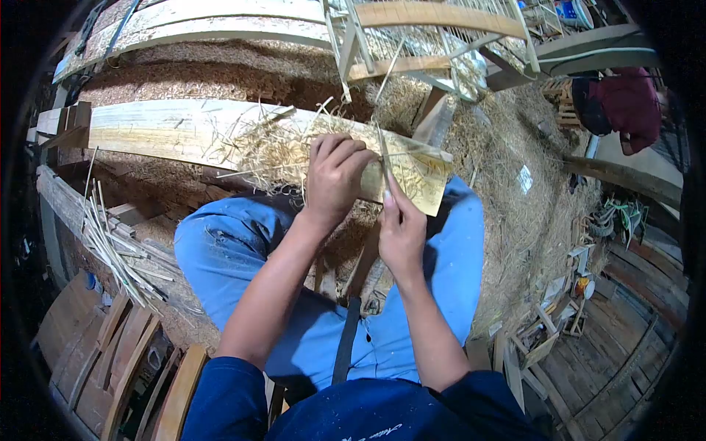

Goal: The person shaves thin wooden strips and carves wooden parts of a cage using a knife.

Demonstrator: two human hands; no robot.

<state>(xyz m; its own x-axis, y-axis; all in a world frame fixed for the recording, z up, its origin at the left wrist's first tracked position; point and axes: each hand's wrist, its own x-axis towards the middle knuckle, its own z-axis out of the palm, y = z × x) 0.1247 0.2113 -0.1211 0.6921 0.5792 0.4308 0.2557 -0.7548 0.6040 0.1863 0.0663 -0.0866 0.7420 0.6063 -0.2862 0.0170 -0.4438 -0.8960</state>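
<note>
My right hand (403, 231) is closed round the handle of a knife (384, 156), its narrow blade pointing away from me. Just left of it, my left hand (334, 180) is curled with the fingers bent, gripping a thin wooden strip (404, 153) that shows beyond the blade. Most of the strip is hidden by the fingers. Both hands work over a yellowish cloth or sheet (430, 185) at the right end of a long pale plank (158, 125). Curly shavings (268, 147) lie heaped on the plank beside my left hand.
Thin sticks (110, 239) lie bundled at the left. A wooden chair frame with cords (441, 16) stands at the back. Shavings (515, 220) cover the floor on the right. Another person (625, 106) is at the far right. Curved wooden pieces (180, 393) stand at lower left.
</note>
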